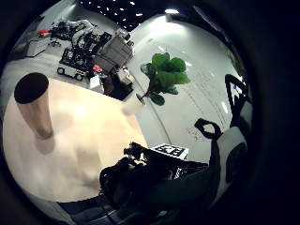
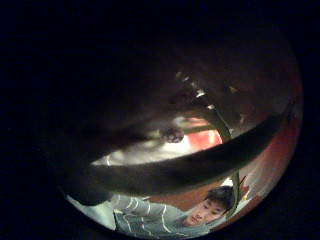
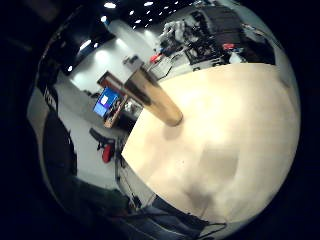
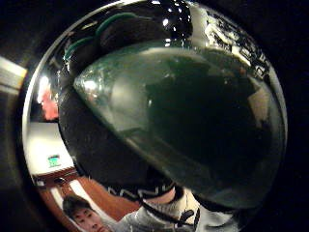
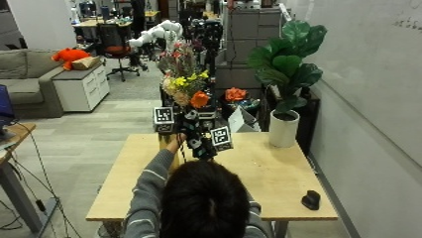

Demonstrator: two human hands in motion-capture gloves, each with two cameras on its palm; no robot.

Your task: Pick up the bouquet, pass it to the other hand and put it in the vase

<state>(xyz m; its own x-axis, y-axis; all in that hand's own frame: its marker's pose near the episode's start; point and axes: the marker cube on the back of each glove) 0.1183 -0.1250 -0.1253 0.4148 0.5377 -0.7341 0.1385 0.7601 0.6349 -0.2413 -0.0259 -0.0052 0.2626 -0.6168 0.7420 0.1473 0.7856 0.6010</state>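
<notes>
Bouquet [image 5: 186, 84] held upright above the worktop's [image 5: 277, 173] far-left part, both hands close together at its stems: left hand [image 5: 173, 130] and right hand [image 5: 206, 141] wrapped round them. Vase hidden behind the arms.

my wooden tabletop [image 5: 277, 178] stands by a white wall [image 5: 369, 74], a potted plant [image 5: 288, 69] in its far corner. beyond, grey floor [image 5: 85, 134], a grey sofa [image 5: 23, 82], a white cabinet [image 5: 79, 87].

Potted plant [image 5: 288, 74] and small black object [image 5: 310, 199] on table [image 5: 277, 173].
</notes>
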